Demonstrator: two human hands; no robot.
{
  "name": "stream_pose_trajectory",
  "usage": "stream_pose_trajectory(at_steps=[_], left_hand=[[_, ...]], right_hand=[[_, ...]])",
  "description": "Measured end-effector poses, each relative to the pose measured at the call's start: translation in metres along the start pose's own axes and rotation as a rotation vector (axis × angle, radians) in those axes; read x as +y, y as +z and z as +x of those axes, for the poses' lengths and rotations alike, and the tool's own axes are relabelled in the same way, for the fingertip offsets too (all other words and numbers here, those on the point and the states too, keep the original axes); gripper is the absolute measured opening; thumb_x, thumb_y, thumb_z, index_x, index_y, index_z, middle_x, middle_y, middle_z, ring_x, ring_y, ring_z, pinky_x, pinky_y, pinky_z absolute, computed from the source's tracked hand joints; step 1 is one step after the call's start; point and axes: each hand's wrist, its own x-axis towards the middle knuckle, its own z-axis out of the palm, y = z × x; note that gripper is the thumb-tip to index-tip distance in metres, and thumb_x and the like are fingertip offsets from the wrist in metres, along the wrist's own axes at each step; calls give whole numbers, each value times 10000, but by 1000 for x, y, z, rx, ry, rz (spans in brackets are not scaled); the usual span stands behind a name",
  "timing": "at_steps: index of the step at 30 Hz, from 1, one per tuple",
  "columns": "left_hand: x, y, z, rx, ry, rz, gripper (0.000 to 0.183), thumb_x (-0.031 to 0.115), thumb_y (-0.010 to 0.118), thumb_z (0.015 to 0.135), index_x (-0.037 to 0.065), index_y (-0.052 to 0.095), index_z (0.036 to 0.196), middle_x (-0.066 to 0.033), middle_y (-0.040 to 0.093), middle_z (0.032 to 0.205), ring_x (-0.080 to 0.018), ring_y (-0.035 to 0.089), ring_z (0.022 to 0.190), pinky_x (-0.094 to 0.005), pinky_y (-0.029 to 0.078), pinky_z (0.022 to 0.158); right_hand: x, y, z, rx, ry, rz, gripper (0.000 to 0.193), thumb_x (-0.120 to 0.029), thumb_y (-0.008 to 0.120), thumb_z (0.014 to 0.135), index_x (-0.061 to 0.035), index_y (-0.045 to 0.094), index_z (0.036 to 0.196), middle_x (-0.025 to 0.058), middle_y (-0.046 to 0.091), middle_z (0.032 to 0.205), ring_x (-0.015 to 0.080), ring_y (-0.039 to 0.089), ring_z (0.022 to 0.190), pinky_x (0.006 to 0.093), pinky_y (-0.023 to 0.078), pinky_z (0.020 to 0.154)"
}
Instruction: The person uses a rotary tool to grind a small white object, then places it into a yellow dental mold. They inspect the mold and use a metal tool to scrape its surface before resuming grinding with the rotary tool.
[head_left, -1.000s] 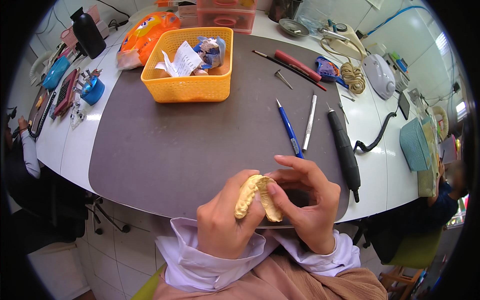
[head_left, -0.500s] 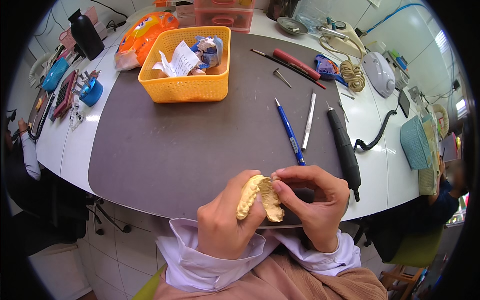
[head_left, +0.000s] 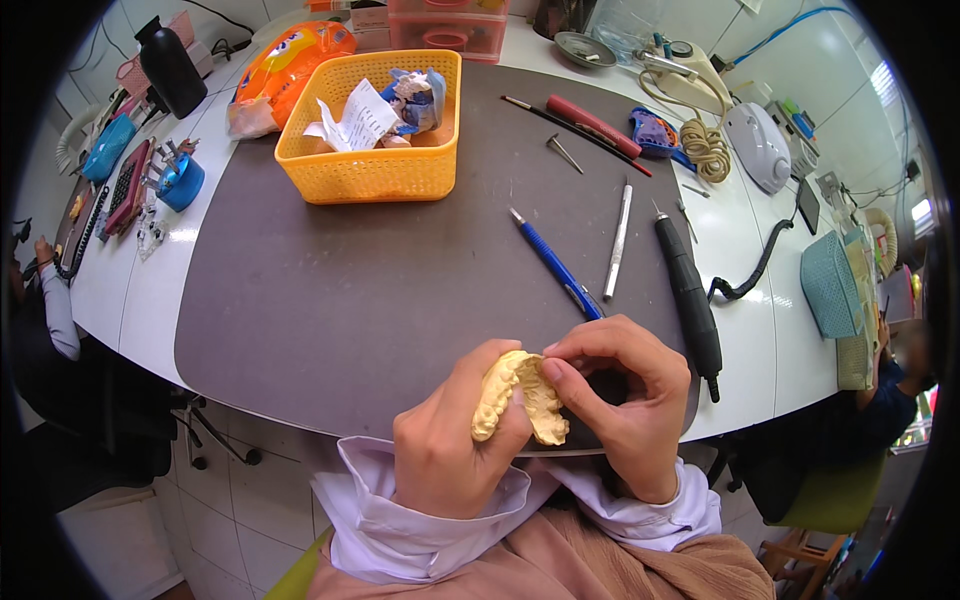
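Observation:
Near the front edge of the desk, my left hand (head_left: 450, 430) is closed round a cream-yellow dental cast (head_left: 497, 395), a horseshoe-shaped plaster arch with teeth. Its thumb presses inside the arch. The thumb and forefinger of my right hand (head_left: 635, 405) pinch together at the cast's far right rim; whether a small loose bit lies between them is hidden. Just beyond my right knuckles lies a blue mechanical pencil (head_left: 555, 262), its lower end partly covered by that hand. To the right rest a slim silver-white tool (head_left: 618, 245) and a black rotary handpiece (head_left: 688, 295).
A yellow basket (head_left: 365, 185) holding paper and blue impression material stands at the far left of the grey mat (head_left: 300, 300). Beyond the pencil lie a screw-like pin (head_left: 565, 153), a brush (head_left: 575, 135), a red-handled tool (head_left: 595, 125) and a blue impression tray (head_left: 655, 132).
The blue pencil has swung, its tip shifting left and slightly nearer. My right fingers have moved slightly up and left against the rim; my left hand holds the cast as before.

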Motion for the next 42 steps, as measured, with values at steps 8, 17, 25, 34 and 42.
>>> stream_pose_trajectory(at_steps=[8,17,25,34,42], left_hand=[[0,-1,0,-15,-5,-18,231,82,592,838,-11,635,1045,-135,668,839,-199,663,714,-287,506,653],[-1,0,1,-22,2,-32,229,95,590,848,-10,634,1047,-130,672,839,-186,657,698,-286,506,645],[-2,1,0,-4,7,-40,231,93,589,849,-12,632,1049,-132,668,843,-190,656,711,-285,503,649],[-2,2,1,-12,9,-11,228,85,587,846,-11,635,1047,-133,666,836,-189,653,706,-285,502,647],[0,-1,-1,5,-7,-8,225,83,589,845,-9,635,1045,-128,664,832,-185,649,699,-284,499,639]], right_hand=[[4,-2,-2,-38,95,66,111,-15,720,781,8,665,874,60,657,790,124,621,684,235,472,613],[4,-3,0,-89,-9,-14,112,-55,741,774,-4,690,860,68,660,800,126,608,680,240,471,615],[3,-6,2,-109,31,31,109,-46,724,794,2,704,890,84,686,837,128,642,714,235,492,657],[8,-2,-5,-37,26,30,101,-39,711,811,8,674,893,76,690,829,127,649,685,235,493,612],[8,3,-4,-5,-146,-149,106,-24,704,796,-6,622,862,96,652,781,213,647,684,292,494,613]])
